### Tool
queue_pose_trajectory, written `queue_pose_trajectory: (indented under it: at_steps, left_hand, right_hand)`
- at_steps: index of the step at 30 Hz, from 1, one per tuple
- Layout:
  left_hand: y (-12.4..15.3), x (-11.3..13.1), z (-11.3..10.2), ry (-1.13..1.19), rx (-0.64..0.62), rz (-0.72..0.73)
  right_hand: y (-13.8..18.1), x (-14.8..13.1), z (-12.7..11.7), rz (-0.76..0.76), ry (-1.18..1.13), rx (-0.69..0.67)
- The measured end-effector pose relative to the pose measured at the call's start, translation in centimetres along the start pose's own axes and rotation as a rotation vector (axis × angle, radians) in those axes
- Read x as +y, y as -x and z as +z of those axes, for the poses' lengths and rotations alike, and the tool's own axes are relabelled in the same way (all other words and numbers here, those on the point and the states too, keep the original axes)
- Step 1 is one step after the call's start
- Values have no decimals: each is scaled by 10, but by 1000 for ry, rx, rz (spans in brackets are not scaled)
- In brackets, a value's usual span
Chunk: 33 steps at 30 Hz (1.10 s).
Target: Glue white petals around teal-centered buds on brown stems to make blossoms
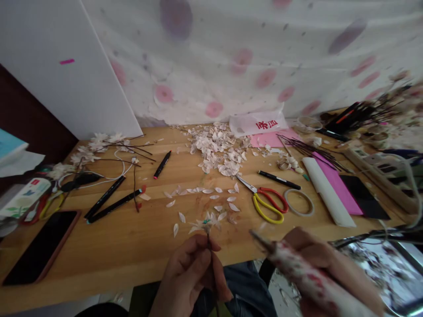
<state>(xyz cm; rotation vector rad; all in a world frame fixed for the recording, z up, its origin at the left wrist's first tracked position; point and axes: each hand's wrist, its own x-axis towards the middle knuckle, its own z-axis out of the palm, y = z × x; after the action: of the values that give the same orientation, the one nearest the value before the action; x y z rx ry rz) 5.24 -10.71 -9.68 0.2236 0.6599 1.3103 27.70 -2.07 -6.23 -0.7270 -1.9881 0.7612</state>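
My left hand (193, 273) pinches the thin brown stem of a white artificial flower (206, 223), whose pale petals spread around a green-blue centre. The flower head sits just above my fingertips, over the table's front part. On the right, my right hand (325, 266) is wrapped around a thick pen-like tool (302, 273) with a red-and-white patterned body and a pointed metal tip. That tip points toward the flower but is apart from it; the tool is blurred. Loose petals (214, 197) lie in rows just beyond the flower.
Behind the rows is a petal heap (216, 147). Scissors (259, 196) and a tape roll (299, 202) lie right of centre, near dark stems (307, 149) and paper strips (330, 191). At left are a phone (41, 246), black markers (115, 204) and finished white flowers (87, 154).
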Motion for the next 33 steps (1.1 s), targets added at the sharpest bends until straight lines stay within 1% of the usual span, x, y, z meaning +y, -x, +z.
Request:
queue_pose_trajectory:
  at_steps: [1, 3, 6, 8, 10, 14, 17, 22, 28, 33]
  left_hand:
    - [1, -2, 0, 17, -6, -2]
    - [3, -5, 1, 37, -11, 4]
    - [5, -9, 3, 71, -38, 21]
    - [5, -10, 4, 84, -66, 22]
    - [4, -11, 4, 92, -108, 21]
    - [5, -10, 4, 103, -131, 14]
    - [6, -10, 3, 104, -147, 19]
    - [5, -12, 3, 112, -176, 52]
    - [6, -10, 4, 132, -162, 49]
    - [4, -10, -1, 125, -152, 54]
  right_hand:
    - [-5, -4, 6, -46, -31, -71]
    - [-11, -9, 15, -100, -60, -140]
    - [-13, -10, 26, -88, -27, -86]
    - [-10, -9, 30, -130, 2, -33]
    - [-7, -9, 31, -149, 44, -10]
    - [-3, -10, 29, -96, 113, -30]
    - [-2, -10, 27, -129, 144, -20]
    - [-4, -8, 28, -146, 167, -43]
    - [-4, -7, 28, -163, 175, -53]
    - [-3, -5, 28, -166, 218, -86]
